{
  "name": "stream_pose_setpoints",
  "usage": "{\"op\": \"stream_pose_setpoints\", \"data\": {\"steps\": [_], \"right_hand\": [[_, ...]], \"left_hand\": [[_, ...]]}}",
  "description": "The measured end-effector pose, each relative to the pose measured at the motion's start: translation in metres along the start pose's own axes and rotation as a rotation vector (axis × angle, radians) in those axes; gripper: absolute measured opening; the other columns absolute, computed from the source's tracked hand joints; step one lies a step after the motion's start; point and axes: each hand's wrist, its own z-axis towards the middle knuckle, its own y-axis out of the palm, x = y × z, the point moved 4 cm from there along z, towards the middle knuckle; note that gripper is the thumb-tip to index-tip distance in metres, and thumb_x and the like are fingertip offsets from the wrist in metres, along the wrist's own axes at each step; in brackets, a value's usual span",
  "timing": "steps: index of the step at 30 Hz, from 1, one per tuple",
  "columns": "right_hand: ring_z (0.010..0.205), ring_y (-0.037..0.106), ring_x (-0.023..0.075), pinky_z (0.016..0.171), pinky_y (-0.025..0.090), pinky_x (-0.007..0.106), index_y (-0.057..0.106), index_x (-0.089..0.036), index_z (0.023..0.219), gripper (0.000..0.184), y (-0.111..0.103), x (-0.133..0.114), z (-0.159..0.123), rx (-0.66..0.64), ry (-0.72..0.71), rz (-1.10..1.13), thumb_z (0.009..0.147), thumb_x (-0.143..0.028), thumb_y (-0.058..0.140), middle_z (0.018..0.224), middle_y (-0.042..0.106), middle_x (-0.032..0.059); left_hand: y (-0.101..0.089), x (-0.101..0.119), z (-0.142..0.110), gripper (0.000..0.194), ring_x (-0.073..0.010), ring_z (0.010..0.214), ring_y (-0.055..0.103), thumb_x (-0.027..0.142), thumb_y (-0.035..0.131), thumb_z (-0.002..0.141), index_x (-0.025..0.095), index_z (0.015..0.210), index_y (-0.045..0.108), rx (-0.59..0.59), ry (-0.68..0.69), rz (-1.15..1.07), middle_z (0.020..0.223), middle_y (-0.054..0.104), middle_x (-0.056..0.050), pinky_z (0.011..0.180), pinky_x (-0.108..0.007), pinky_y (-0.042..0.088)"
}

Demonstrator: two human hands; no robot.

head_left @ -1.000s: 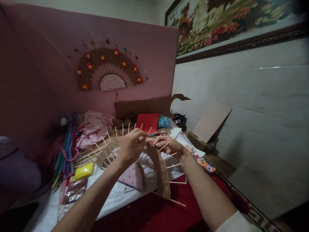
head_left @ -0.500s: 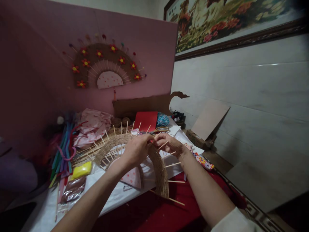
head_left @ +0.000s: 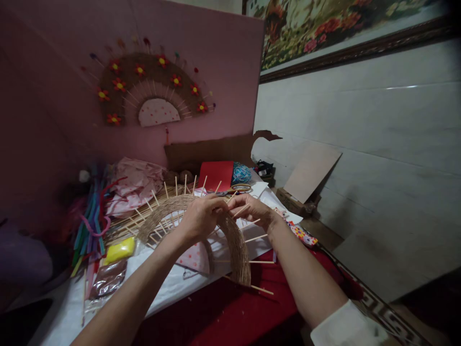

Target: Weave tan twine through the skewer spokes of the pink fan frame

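Observation:
A half-ring woven of brown twine (head_left: 237,250) stands in front of me, with thin wooden sticks (head_left: 185,184) poking out around its outer edge. My left hand (head_left: 203,216) is closed on the upper part of the twine half-ring. Close beside it, my right hand (head_left: 252,209) pinches at the outer edge, where a stick sticks out between its fingertips. The fingertips partly hide what they grip. Below the arch sits a half-disc of pink dotted cloth (head_left: 194,258), partly covered by my left forearm.
Yellow clay in a packet (head_left: 120,251) and a brown packet (head_left: 108,278) lie at left, near pipe cleaners (head_left: 90,216) and crumpled pink cloth (head_left: 137,180). Behind are red card (head_left: 216,175), blue yarn (head_left: 241,173) and scissors (head_left: 239,188). A finished-looking flowered half-ring (head_left: 140,69) hangs on the pink board.
The camera view has tilted slightly, so the scene sits a little higher and further left. Both hands keep nearly the same place on the twine half-ring.

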Motion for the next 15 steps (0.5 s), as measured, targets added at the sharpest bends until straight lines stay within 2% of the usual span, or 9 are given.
{"op": "stream_pose_setpoints", "data": {"steps": [15], "right_hand": [[0.052,0.058,0.0096,0.052,0.041,0.022,0.069,-0.014,0.072,0.021,-0.0095,-0.0013,-0.0028,-0.04,-0.046,-0.066,0.052,-0.015,0.077,0.064,0.066,0.0007]], "left_hand": [[0.0003,-0.0037,0.0004,0.014,-0.012,0.068,0.053,0.01,0.055,0.075,0.019,0.076,0.064,-0.001,0.001,0.037,0.078,0.06,-0.001,0.062,-0.024,0.039]]}}
